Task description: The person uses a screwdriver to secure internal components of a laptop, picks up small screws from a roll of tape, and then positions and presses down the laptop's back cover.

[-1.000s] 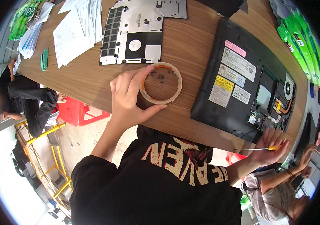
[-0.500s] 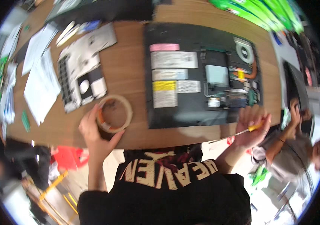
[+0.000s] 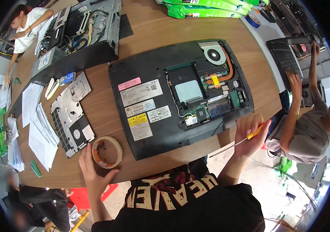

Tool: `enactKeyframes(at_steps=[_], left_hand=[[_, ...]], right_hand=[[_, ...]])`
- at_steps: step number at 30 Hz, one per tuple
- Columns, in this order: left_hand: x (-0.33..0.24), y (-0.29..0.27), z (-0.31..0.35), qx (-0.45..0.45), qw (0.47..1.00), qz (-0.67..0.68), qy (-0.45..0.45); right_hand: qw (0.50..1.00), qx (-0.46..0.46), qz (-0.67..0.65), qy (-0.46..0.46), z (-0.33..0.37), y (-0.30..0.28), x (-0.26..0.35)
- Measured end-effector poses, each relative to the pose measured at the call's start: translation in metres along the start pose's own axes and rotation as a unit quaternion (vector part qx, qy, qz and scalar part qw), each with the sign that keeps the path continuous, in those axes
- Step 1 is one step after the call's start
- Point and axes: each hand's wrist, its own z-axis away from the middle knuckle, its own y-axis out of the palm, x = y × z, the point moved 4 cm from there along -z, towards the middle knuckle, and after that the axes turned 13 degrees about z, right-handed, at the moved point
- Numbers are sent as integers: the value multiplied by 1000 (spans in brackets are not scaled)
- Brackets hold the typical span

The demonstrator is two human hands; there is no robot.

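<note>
While resting on the near edge of the wooden table (image 3: 165, 29):
Left hand (image 3: 95, 176): curled round the near-left rim of the tape roll (image 3: 107, 152), thumb on the near side, fingers spread apart along the left rim, touching it.
Tape roll: lying flat just left of the laptop's near-left corner, with small dark bits inside its ring.
Right hand (image 3: 250, 135): closed in a fist round the yellow handle of the screwdriver (image 3: 237, 142), fingers together, at the laptop's near-right edge.
Screwdriver: thin shaft slanting out to the near left, past the table edge.
Laptop (image 3: 178, 96): upside down in the middle of the table, bottom cover off on its right half, showing fan, copper pipe and green boards; stickers on its left half.
Removed cover panel (image 3: 72, 116): flat, left of the laptop, just beyond the tape roll.
Papers (image 3: 39, 127): stacked at the far-left side, near the panel.
Opened desktop case (image 3: 82, 33): far left.
Green packets (image 3: 207, 9): along the far edge.
Other person (image 3: 308, 120): at right, hands on a second laptop (image 3: 285, 58).
</note>
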Motion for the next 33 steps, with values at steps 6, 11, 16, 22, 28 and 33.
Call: enactKeyframes(at_steps=[6, 11, 16, 22, 28, 33], left_hand=[[53, -44, 0, -134, 990, 15, -41], [75, -63, -25, -151, 983, -99, -29], [78, -59, -31, -106, 990, -79, -39], [81, -49, -42, 12, 995, -100, 11], [82, -45, -44, 65, 971, -225, 54], [89, -56, -35, 31, 961, -248, 119]], right_hand=[[1000, 3, -10, -5, -4, -18, -2], [999, -23, -25, 16, 0, -29, -4], [999, -9, -16, 29, -2, -29, -9], [998, -47, 27, 11, -1, -31, -4], [999, -34, 17, 22, -3, -36, -2], [1000, -1, -7, 29, -4, -39, -6]])
